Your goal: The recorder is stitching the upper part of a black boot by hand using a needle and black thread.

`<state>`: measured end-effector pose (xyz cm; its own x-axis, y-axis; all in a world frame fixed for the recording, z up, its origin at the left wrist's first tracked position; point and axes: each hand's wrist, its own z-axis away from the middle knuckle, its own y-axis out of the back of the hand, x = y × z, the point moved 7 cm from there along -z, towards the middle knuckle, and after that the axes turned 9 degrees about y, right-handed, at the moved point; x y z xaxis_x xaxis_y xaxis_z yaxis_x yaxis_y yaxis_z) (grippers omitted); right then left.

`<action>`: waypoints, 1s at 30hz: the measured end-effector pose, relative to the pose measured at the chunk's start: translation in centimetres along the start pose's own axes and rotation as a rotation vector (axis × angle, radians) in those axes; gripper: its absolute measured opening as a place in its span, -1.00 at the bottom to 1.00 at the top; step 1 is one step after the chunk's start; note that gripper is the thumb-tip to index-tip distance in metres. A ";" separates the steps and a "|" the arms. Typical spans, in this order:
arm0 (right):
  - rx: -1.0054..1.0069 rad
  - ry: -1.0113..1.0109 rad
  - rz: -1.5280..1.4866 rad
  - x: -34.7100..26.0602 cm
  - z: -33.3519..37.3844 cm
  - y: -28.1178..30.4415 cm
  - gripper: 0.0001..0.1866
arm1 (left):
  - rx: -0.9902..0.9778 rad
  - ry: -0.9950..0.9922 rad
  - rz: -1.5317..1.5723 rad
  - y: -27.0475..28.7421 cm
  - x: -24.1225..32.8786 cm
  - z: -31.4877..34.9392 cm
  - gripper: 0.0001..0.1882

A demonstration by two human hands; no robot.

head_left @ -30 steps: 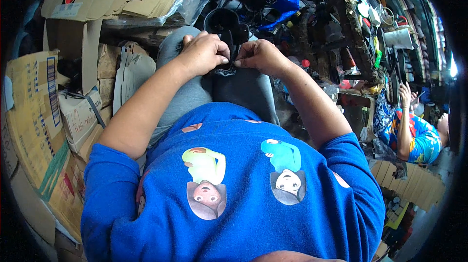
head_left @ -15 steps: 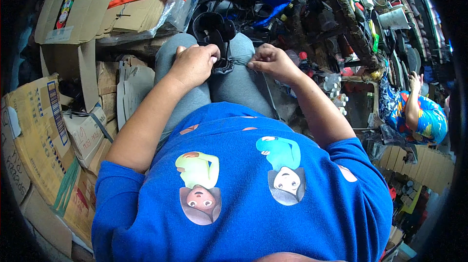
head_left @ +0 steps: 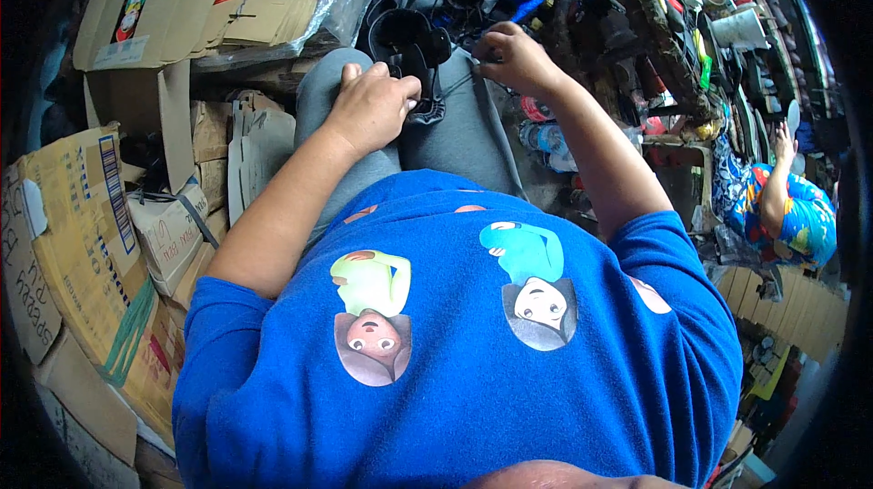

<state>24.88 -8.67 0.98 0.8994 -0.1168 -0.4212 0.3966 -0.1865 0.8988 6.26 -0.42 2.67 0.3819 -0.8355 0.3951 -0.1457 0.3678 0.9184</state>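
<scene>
Head view: black shoe (head_left: pixel 419 64) resting on grey trousers (head_left: pixel 452 149) near the knees.
Left hand (head_left: pixel 375 105) curls at the shoe's left edge, its grip too hidden to tell; right hand (head_left: pixel 515 60), apart from the shoe, pinches a dark thread (head_left: pixel 461 85). Cardboard box (head_left: pixel 77 216) stands at far left.

The person wears a blue, short-sleeved top (head_left: pixel 455 325) printed with cartoon figures (head_left: pixel 538 307), and grey trousers (head_left: pixel 446 148).

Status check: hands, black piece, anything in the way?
Left hand at black piece, partly covering it. Right hand off right, apparently pinching dark thread. Black piece over grey trousers.
</scene>
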 end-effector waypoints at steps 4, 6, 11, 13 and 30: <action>-0.034 0.337 -0.120 -6.5 -0.7 2.9 -0.78 | -0.007 0.010 -0.004 0.0 -0.5 0.3 -0.93; -0.032 0.470 0.054 -9.2 0.2 3.0 -0.79 | -0.017 0.025 0.005 0.0 -0.6 0.3 -0.90; -0.085 0.580 0.237 -9.9 1.2 0.1 -0.91 | -0.030 0.025 0.008 0.0 -0.3 0.1 -0.89; -0.074 0.591 0.257 -10.3 1.3 0.6 -0.88 | -0.032 0.024 0.010 -0.1 -0.5 0.1 -0.89; 0.085 0.555 0.295 -10.0 2.6 1.9 -0.80 | -0.076 0.020 -0.018 0.0 -0.4 -0.4 -0.88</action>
<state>16.15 -10.35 6.59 0.9389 0.3441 -0.0113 0.1223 -0.3027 0.9452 6.49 0.05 2.50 0.4018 -0.8343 0.3774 -0.0690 0.3834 0.9210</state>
